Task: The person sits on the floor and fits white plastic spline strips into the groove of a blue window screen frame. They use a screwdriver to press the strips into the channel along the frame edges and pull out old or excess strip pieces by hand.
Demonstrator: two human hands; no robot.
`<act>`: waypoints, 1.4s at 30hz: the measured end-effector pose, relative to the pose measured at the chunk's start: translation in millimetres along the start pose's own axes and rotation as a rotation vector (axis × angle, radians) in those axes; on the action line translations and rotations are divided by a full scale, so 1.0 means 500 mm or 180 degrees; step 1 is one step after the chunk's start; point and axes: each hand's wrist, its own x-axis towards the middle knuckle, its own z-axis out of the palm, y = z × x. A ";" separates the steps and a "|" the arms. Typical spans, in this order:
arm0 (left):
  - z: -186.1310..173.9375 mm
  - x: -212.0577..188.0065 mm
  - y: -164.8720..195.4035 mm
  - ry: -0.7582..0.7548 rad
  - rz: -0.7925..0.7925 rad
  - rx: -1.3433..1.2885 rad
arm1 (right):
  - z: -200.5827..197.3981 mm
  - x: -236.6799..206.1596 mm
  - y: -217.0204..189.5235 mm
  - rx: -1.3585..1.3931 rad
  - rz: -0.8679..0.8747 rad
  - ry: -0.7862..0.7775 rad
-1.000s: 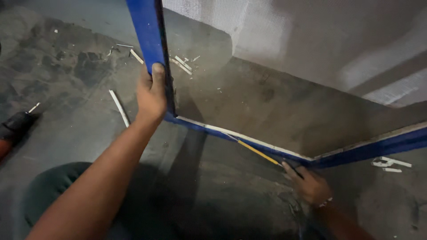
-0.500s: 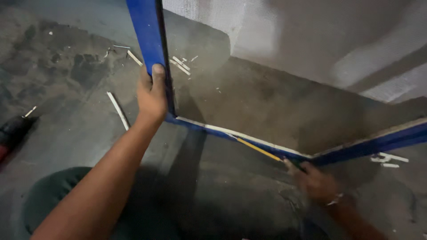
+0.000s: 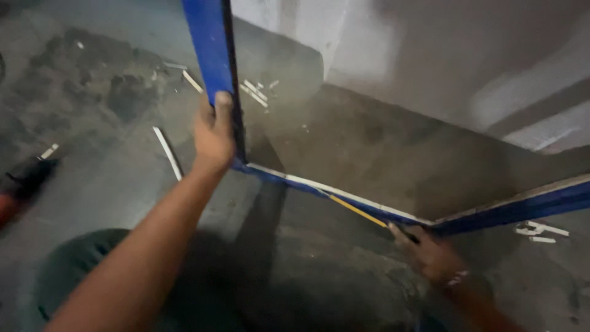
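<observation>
A blue frame holding a sheet of glass stands tilted on a grey concrete floor. My left hand grips the frame's upright blue bar just above its lower left corner. My right hand is low at the right, closed around a thin yellow-shafted tool. The tool lies along the frame's bottom blue rail, where a white strip runs beside the glass edge. Another blue rail rises away to the right.
White strip offcuts lie on the floor: one long piece left of my arm, several small ones beyond the frame, more at the right. A dark and red power tool sits at the left edge. My knee is below.
My right hand has dropped a little lower and stayed on the tool at the bottom rail. The view has shifted slightly; my left hand keeps its grip on the upright bar.
</observation>
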 end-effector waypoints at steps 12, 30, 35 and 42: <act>0.016 -0.002 0.013 0.0061 0.0240 0.0185 | -0.107 0.049 -0.016 -0.0202 0.0616 -0.0795; 0.023 0.007 0.011 0.0057 0.0376 -0.0206 | -0.190 0.110 -0.087 -0.0279 0.0419 -0.0599; 0.028 0.013 0.011 -0.0005 0.0223 -0.0183 | -0.331 0.217 -0.208 -0.0227 0.1603 -0.2202; 0.026 0.010 0.021 -0.0047 0.0185 -0.0209 | -0.274 0.129 -0.141 0.0376 0.0821 -0.1396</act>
